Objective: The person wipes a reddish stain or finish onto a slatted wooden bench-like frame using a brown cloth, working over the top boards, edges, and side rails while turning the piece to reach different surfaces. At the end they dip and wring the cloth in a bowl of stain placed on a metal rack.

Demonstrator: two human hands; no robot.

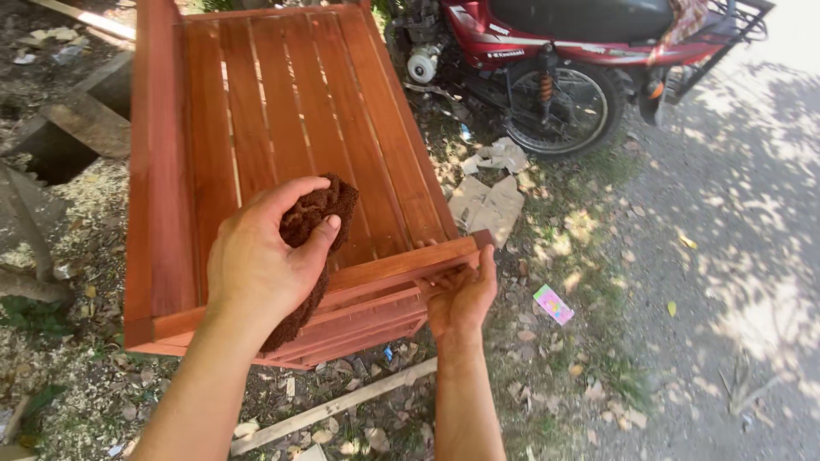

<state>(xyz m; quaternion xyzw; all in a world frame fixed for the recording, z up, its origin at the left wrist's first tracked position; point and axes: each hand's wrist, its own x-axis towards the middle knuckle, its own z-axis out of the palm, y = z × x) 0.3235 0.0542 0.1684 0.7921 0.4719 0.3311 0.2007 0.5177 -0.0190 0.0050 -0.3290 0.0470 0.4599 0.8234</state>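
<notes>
Item one: brown rag (318,224), dark, coarse and crumpled, bunched in my left hand (260,256), its tail draped over the near rail. Item two: reddish-brown slatted wooden furniture piece (290,128), glossy, lying tilted on littered ground, its near corner gripped by my right hand (461,299).

the slatted wooden frame (282,128) is a warm reddish-brown, its grain running in darker streaks, with thin pale lines of light between the slats. the rag (312,226) bunched in the left hand (260,256) is dark brown, almost chocolate. far right, the motorcycle (555,51) is red with a black seat, a black tyre and an orange spring. the crumpled cardboard (487,205) is tan-grey. near right on the ground, a small wrapper (553,304) shows pink, green and yellow. the loose plank (333,414) is pale beige. the dirt is grey-brown, dappled with bright sun patches.
</notes>
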